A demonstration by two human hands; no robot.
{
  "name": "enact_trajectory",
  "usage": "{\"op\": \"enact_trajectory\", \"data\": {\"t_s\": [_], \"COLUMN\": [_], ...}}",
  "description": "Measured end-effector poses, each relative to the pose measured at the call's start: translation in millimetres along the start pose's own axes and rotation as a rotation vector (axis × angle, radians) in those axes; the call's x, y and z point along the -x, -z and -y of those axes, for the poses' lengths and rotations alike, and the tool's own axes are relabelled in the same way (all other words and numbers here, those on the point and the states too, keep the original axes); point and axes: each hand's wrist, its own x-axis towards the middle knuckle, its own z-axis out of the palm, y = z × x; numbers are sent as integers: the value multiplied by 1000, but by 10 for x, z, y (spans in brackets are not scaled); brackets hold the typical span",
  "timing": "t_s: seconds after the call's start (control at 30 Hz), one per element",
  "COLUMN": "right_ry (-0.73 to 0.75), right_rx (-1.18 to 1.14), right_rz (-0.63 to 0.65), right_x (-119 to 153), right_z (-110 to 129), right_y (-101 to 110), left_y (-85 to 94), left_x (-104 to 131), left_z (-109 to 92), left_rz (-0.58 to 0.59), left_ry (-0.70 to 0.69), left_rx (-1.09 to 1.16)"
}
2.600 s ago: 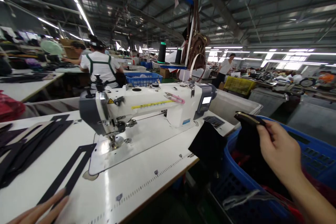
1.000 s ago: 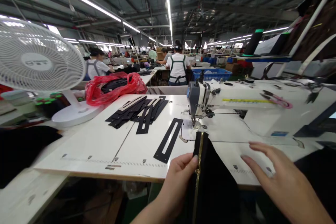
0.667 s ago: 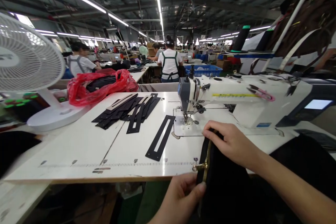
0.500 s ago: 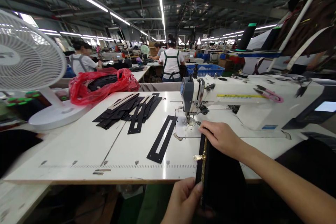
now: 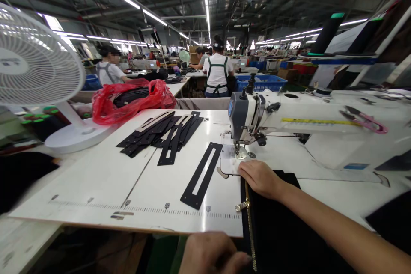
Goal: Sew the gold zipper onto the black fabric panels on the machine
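Black fabric [image 5: 282, 222] with a gold zipper [image 5: 250, 227] hangs over the front edge of the white table. My right hand [image 5: 261, 178] pinches the top end of the zipper strip, just in front of the sewing machine's needle area [image 5: 239, 150]. The metal zipper pull [image 5: 241, 206] lies toward the left of the zipper. At the bottom of the view my left hand [image 5: 213, 253] has curled fingers beside the fabric's left edge; what they hold, if anything, is hidden. A black frame-shaped piece [image 5: 201, 175] lies left of the fabric.
Several black frame pieces [image 5: 167, 137] are piled on the table [image 5: 105, 184]. A red plastic bag [image 5: 105, 107] and a white fan [image 5: 69, 137] stand at the left. The sewing machine [image 5: 327, 115] spans the right. Beyond are a blue basket [image 5: 266, 83] and people working.
The view has turned slightly left. My left hand has moved down and left, off the lower zipper. My right hand remains at the top end, and more fabric shows behind it.
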Motion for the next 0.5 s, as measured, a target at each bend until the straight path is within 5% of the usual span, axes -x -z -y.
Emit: {"op": "enact_trajectory", "data": {"t_s": [0.07,0.17,0.33,0.5], "right_ry": [-8,-80,-477,-820], "right_rx": [-17,-33,131,230], "right_rz": [-1,-26,-148,-199], "right_x": [-88,-115,371,839], "right_z": [9,-9,-208,-315], "right_y": [9,112,405,425], "left_y": [163,238,235,285], "left_x": [-237,-589,-820,-906], "left_z": [-169,-329,-358,-367], "left_rz": [108,222,320,386], "left_ry": [-309,-513,-537,-549], "left_rx": [-358,-596,-730,-790]}}
